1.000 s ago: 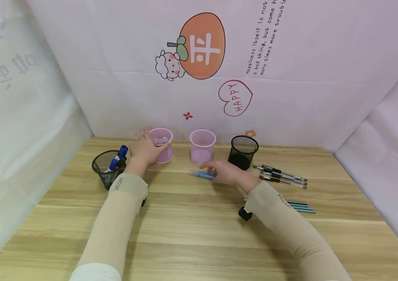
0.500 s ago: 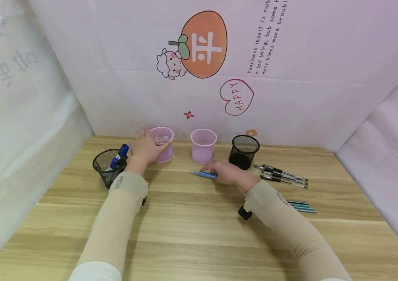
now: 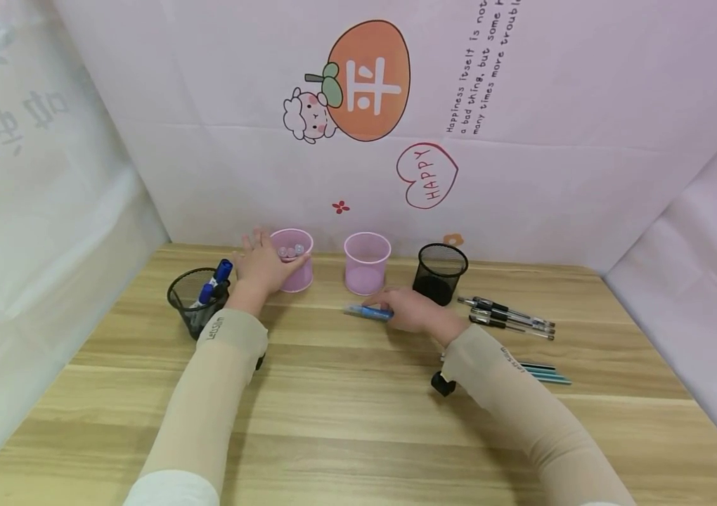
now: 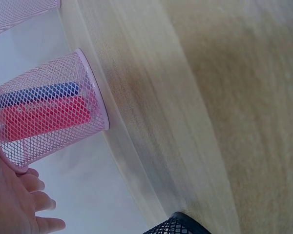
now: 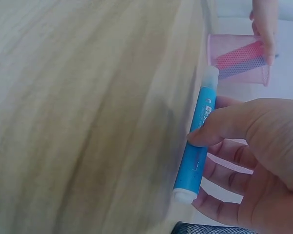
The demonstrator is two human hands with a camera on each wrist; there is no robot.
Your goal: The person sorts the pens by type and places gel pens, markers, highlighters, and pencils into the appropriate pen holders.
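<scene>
My right hand (image 3: 410, 309) pinches a blue marker (image 5: 194, 141) with a translucent end between thumb and fingers, in front of the middle pink mesh pen holder (image 3: 365, 270). The marker lies nearly level, close above the wooden table; whether it touches is hard to tell. My left hand (image 3: 262, 269) rests against the left pink mesh pen holder (image 4: 95, 114), its thumb across the front near the rim and its other fingers loosely extended beside it. Inside that holder stand red and blue pens (image 4: 44, 114) with pale round ends.
Left of my left hand, a black mesh pen holder (image 3: 181, 299) tilts with blue-capped markers (image 3: 204, 295) in it. Another black mesh holder (image 3: 439, 274) stands at right. Several black pens (image 3: 510, 318) and teal sticks (image 3: 548, 374) lie beyond it. White printed cloth (image 3: 238, 176) borders the table.
My right hand's fingers have closed on the blue marker, which has shifted slightly right and turned a little. My left hand stays at the left pink holder.
</scene>
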